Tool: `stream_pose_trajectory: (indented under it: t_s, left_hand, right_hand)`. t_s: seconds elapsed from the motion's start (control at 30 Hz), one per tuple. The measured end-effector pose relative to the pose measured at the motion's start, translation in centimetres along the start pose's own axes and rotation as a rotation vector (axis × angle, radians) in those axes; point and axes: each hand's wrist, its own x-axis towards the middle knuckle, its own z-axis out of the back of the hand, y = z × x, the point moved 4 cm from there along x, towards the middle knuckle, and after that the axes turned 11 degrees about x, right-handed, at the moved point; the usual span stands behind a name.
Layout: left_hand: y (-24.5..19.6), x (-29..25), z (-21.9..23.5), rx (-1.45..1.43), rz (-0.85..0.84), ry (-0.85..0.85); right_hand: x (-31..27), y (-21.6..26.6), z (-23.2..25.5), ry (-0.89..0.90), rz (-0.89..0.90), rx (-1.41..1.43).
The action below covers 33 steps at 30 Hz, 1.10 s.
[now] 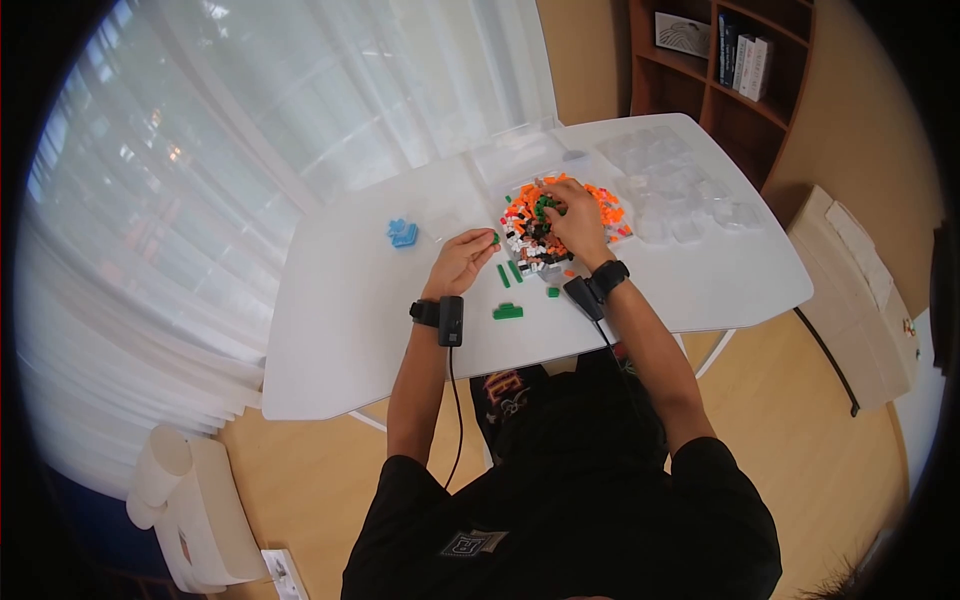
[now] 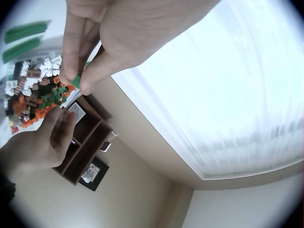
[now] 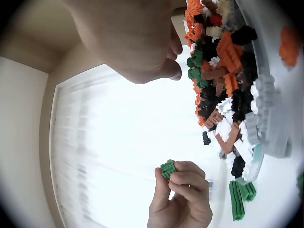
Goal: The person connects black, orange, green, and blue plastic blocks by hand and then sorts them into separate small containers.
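My left hand (image 1: 463,262) pinches a small green brick (image 3: 168,169) between thumb and fingertips, held up beside the tray. In the left wrist view the same brick shows only as a green bit behind the fingers. My right hand (image 1: 580,222) reaches over a clear tray (image 3: 275,142) heaped with orange, white, black and brown bricks. Its bent fingers hover beside a cluster of green bricks (image 3: 195,69), and nothing shows between them. On the table below lie two long green strips (image 1: 504,275), a stepped green piece (image 1: 508,311) and a small green block (image 1: 553,292).
A light blue brick piece (image 1: 402,233) sits on the left part of the white table (image 1: 340,300). Several clear plastic boxes (image 1: 685,230) cover the right side. One orange brick (image 3: 289,46) lies outside the tray, near my right wrist.
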Motion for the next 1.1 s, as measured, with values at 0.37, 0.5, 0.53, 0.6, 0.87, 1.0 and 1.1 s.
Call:
stream_pose_trajectory:
  t_s: [0.37, 0.5, 0.53, 0.6, 0.87, 1.0, 1.1]
  left_hand:
    - [0.1, -0.4, -1.3, -0.018, -0.003, 0.061]
    - [0.4, -0.3, -1.2, -0.005, 0.023, 0.076]
    - [0.4, -0.3, -1.3, -0.003, 0.019, 0.071]
    - [0.5, -0.3, -1.3, 0.0, 0.017, 0.066]
    - [0.4, -0.4, -1.4, 0.013, 0.013, 0.086]
    - [0.6, -0.1, -1.0, -0.015, 0.009, 0.093]
    - [0.6, -0.1, -0.9, -0.01, 0.016, 0.095]
  right_hand:
    - [-1.9, 2.6, -3.8, 0.435, -0.025, 0.34]
    - [-2.0, 2.2, -3.8, 0.416, -0.048, 0.3]
    - [-2.0, 2.3, -3.7, 0.413, -0.047, 0.305]
    - [-2.0, 2.4, -3.7, 0.407, -0.046, 0.309]
    - [-2.0, 2.5, -3.6, 0.437, -0.081, 0.327]
    - [-2.2, 1.8, -3.7, 0.449, -0.117, 0.355]
    - [-2.3, 1.4, -3.7, 0.441, -0.186, 0.455]
